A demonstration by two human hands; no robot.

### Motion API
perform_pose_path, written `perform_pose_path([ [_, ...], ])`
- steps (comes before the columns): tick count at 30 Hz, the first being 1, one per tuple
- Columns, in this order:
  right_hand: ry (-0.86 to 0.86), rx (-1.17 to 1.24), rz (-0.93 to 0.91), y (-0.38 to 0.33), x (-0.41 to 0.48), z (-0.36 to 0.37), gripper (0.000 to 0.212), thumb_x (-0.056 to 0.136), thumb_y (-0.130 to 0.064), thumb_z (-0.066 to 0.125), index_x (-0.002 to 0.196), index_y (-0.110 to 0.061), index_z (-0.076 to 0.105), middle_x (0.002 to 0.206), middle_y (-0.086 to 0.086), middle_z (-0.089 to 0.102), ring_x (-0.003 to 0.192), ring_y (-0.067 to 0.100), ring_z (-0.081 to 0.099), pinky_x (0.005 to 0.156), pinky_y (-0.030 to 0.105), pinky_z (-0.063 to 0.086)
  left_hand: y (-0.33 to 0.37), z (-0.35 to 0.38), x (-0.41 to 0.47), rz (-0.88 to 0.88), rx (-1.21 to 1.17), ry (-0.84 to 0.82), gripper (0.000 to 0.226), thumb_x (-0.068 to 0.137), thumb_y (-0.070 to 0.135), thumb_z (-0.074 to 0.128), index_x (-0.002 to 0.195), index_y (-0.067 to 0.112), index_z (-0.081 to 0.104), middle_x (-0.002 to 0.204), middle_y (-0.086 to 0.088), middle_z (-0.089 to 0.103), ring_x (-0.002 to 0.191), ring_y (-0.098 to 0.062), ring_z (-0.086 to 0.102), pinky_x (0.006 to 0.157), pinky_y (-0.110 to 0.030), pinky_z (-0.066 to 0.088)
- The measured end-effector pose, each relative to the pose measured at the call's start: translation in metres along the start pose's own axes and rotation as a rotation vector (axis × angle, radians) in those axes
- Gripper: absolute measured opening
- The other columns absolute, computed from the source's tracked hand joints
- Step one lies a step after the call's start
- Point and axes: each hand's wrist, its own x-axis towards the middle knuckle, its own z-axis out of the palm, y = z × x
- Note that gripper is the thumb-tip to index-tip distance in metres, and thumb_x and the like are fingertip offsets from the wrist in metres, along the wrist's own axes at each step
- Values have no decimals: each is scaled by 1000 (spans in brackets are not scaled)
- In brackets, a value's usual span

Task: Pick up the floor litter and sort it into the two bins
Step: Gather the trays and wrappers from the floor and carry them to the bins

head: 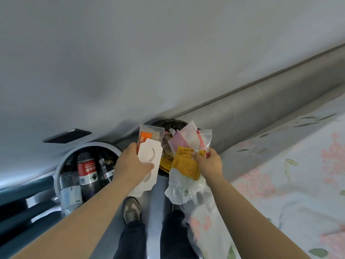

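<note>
Room: pale grey wall [149, 53] ahead; floral bed sheet [280, 174] at right
Left bin: round grey plastic bin [57, 174] holding upright plastic bottles [86, 171]; just left of the left hand
Far bin: black-lined bin [168, 123] with wrappers inside; behind both hands
Left hand [133, 163]: grips white die-cut cardboard piece [149, 154] and orange-and-clear wrapper [147, 135]
Right hand [210, 163]: pinches yellow printed sachet [186, 165], clear pink-tinted bag [188, 139] and crumpled white plastic bag [183, 187]; all in front of the black-lined bin
</note>
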Motion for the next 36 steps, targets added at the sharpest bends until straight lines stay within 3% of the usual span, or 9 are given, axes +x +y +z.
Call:
perform_pose_path([
  [7, -57, 26, -5, 13, 54, 35, 17, 86, -24, 70, 87, -12, 57, 85, 5, 62, 82, 22, 62, 80, 41, 53, -28, 32, 48, -6, 31, -6, 59, 76, 28, 77, 121, 17, 42, 120, -2, 54, 107, -20, 53, 79, -31, 44],
  [12, -33, -73, -37, 32, 83, 62, 20, 88, -25, 67, 89, -12, 52, 76, -1, 54, 70, 16, 55, 56, 25, 44, -45, 52, 72, -6, 68, -12, 56, 76, 29, 77, 117, 18, 40, 117, -1, 53, 95, -15, 47, 76, -30, 43],
  [15, -3, -200, -39, 46, 97, 76, 30, 89, -27, 65, 105, -9, 47, 78, -1, 51, 74, 20, 54, 52, 26, 39, -51, 65, 83, -2, 76, -19, 57, 76, 30, 77, 118, 20, 39, 117, 1, 52, 95, -13, 45, 76, -29, 43],
  [18, 19, -247, -45, 55, 105, 86, 62, 90, -27, 66, 139, -9, 31, 109, 10, 58, 92, 25, 58, 69, 32, 47, -54, 77, 93, 9, 80, -33, 54, 78, 29, 75, 117, 20, 38, 115, 1, 52, 94, -15, 47, 73, -29, 41],
  [21, 67, -362, -161, 64, 108, 94, 89, 86, -30, 69, 152, -16, 11, 151, 12, 29, 134, 29, 39, 102, 40, 40, -56, 85, 100, 18, 64, -49, 50, 80, 25, 71, 116, 20, 38, 113, 0, 52, 95, -17, 49, 72, -30, 41],
  [24, 116, -485, -367, 68, 106, 92, 87, 85, -35, 69, 152, -24, 14, 158, 9, 15, 145, 28, 19, 116, 43, 27, -59, 90, 104, 16, 53, -59, 51, 82, 26, 69, 119, 19, 36, 114, 0, 50, 96, -17, 48, 73, -30, 41],
  [28, -131, -850, -591, 72, 104, 86, 72, 90, -31, 61, 150, -28, 22, 160, 6, 13, 147, 30, 10, 118, 53, 15, -61, 93, 109, 15, 38, -56, 50, 83, 27, 69, 118, 21, 35, 113, 2, 49, 95, -17, 49, 74, -30, 43],
  [31, -346, -1060, -528, 79, 109, 91, 64, 95, -39, 51, 151, -31, 22, 162, 3, -1, 148, 32, -5, 117, 58, 3, -59, 93, 112, 29, 31, -46, 50, 83, 28, 69, 118, 22, 34, 108, 7, 46, 93, -16, 49, 71, -28, 41],
  [36, -496, -1144, -370, 93, 126, 100, 71, 95, -42, 51, 153, -26, 13, 162, 5, 0, 148, 36, -6, 115, 58, 19, -58, 91, 117, 64, 25, -8, 51, 84, 32, 70, 119, 22, 34, 105, 8, 46, 91, -15, 51, 68, -28, 42],
])
